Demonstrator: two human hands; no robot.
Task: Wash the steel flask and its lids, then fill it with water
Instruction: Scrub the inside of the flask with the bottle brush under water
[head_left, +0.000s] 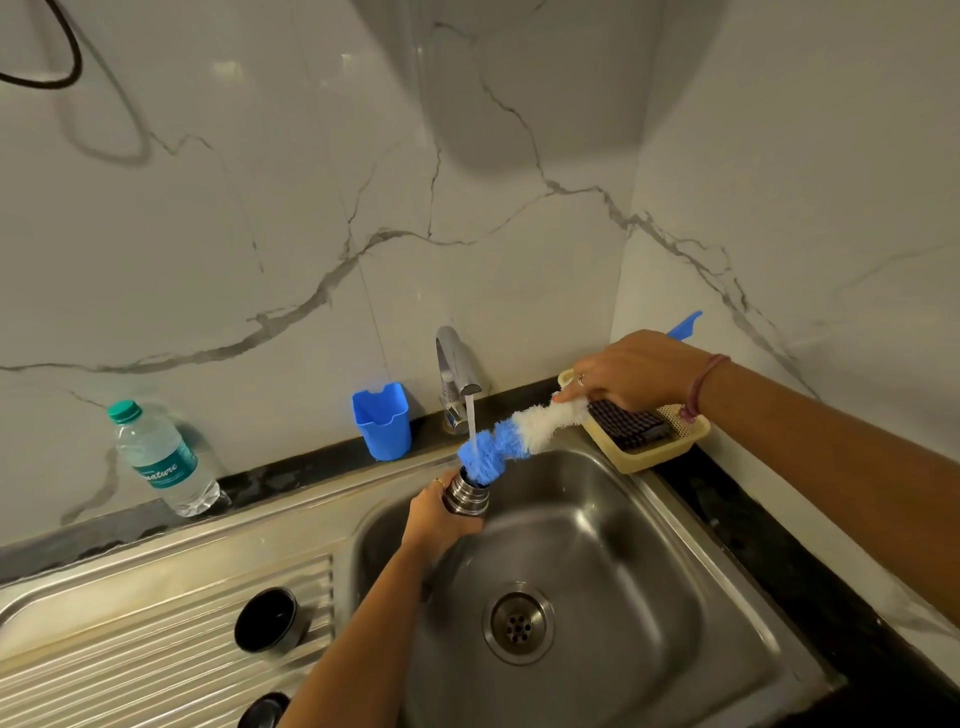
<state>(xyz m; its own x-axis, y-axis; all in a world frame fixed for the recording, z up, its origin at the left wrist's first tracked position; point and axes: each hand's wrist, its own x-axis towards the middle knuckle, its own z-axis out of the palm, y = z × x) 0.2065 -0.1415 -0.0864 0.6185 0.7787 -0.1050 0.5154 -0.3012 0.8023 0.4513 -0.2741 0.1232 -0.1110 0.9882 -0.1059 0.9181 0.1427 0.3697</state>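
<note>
Your left hand has its grip wrapped round the flask, held over the sink's back-left corner under the running tap. Your right hand pinches the brush, its blue tip at the flask mouth. 2 lids sit on the drainboard at the front.

Brush in my right hand: long bottle brush, fluffy blue bristles at the tip, white further up, blue plastic handle
Flask in my left hand: shiny silver steel flask
Lid on drainboard: round black cup lid
Holder: small bright blue plastic holder
Basket: cream plastic basket with dark checked cloth
Bottle: clear plastic water bottle, teal cap and label
Wall: white marble tiles, grey veins
My wrist: pink thread band
</note>
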